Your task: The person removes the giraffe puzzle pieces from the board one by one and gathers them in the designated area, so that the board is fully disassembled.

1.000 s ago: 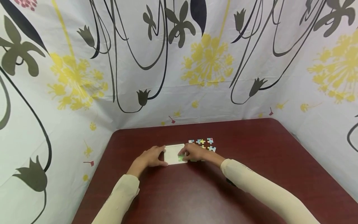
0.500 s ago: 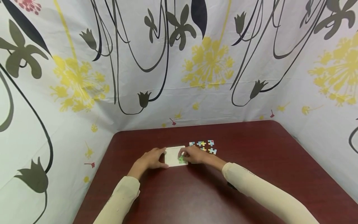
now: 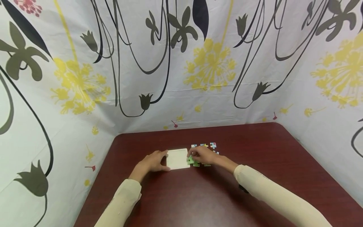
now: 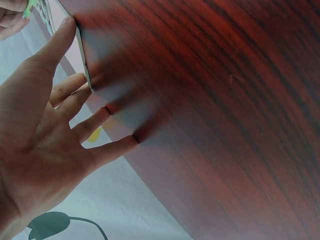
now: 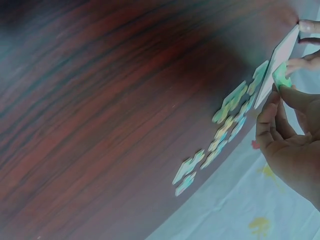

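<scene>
A flat white puzzle tray (image 3: 177, 159) lies on the table. At its left edge, my left hand (image 3: 154, 161) touches the two corners with the thumb and fingers spread rather straight, as the left wrist view also shows; other fingertips rest on the table. My right hand (image 3: 204, 155) pinches a green jigsaw piece (image 3: 190, 160) between thumb and fingers, over the tray's right edge. The right wrist view shows this green piece (image 5: 281, 76) tilted up beside the tray. Several loose jigsaw pieces (image 3: 213, 145) lie to the tray's right, partly hidden under my right hand.
The dark red wooden table (image 3: 181, 201) reaches back to a white cloth wall (image 3: 170, 116) printed with flowers, which also stands at both sides. In the right wrist view the loose pieces (image 5: 231, 102) lie flat in rows.
My right hand has drawn the green jigsaw piece from inside the tray's right part to its right edge. The left hand stays at the tray's left edge.
</scene>
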### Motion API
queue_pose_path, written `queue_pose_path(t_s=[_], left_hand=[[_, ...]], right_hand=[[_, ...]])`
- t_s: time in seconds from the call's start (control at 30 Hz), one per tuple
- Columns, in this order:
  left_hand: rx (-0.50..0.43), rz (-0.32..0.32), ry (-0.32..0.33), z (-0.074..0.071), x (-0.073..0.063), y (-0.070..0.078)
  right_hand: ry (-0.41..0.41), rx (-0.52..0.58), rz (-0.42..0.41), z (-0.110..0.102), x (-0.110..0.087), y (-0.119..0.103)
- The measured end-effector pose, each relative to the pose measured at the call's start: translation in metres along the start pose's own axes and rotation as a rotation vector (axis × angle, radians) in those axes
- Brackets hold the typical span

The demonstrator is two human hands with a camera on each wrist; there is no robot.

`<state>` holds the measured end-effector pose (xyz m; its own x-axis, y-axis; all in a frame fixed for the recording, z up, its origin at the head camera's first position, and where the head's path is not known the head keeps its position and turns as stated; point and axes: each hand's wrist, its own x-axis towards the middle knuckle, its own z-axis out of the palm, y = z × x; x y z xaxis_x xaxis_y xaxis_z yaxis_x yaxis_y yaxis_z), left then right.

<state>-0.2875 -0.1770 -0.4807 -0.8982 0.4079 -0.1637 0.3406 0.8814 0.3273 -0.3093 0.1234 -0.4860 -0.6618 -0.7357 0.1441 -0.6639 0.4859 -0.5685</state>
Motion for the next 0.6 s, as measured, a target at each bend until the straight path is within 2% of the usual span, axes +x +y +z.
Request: queue_pose_path(t_s=[0.43, 0.6], left_hand=[[-0.004, 0.001, -0.003, 0.002, 0.0, -0.002], [-0.009, 0.002, -0.002, 0.001, 0.0, -0.002]], right_hand=[[0.017, -0.003, 0.051, -0.024, -0.031, 0.016], [0.052, -0.08, 0.056, -0.034, -0.046, 0.026]])
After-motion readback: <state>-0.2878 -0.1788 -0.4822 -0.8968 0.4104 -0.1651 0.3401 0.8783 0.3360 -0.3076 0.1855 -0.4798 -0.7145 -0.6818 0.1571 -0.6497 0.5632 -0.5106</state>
